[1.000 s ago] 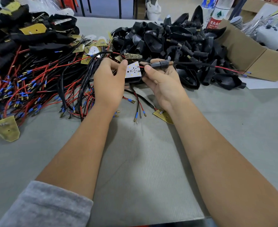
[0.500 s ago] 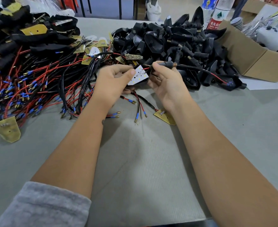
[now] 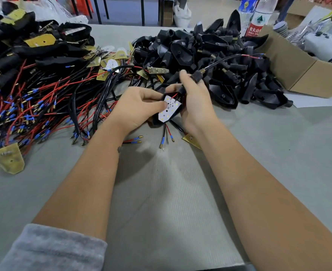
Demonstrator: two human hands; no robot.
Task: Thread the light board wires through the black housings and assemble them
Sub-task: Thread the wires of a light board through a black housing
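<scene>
Holding a white light board between both hands above the middle of the grey table. Left hand has fingers curled, thumb tip pressing on the board's face. Right hand is wrapped round the black housing behind and beside the board, its threaded stem poking out past the fingers toward the far edge. The board sits tilted against the housing; can't tell whether it's fully seated. Red and black wires exit the stem and run off toward the table's far right, ending over the pile of loose housings.

That pile fills the far middle of the table, just beyond the right hand. Big tangle of red/black leads with blue sleeves covers the left side, with yellowish boards mixed in along its far edge. One yellowish board lies alone near the left edge, another is half hidden under the right wrist. A few loose lead ends lie on the table directly below the hands.

Cardboard box sits at the far right edge, touching the housing pile. Two plastic bottles stand behind the pile. Grey sleeve pushed up on the left forearm.
</scene>
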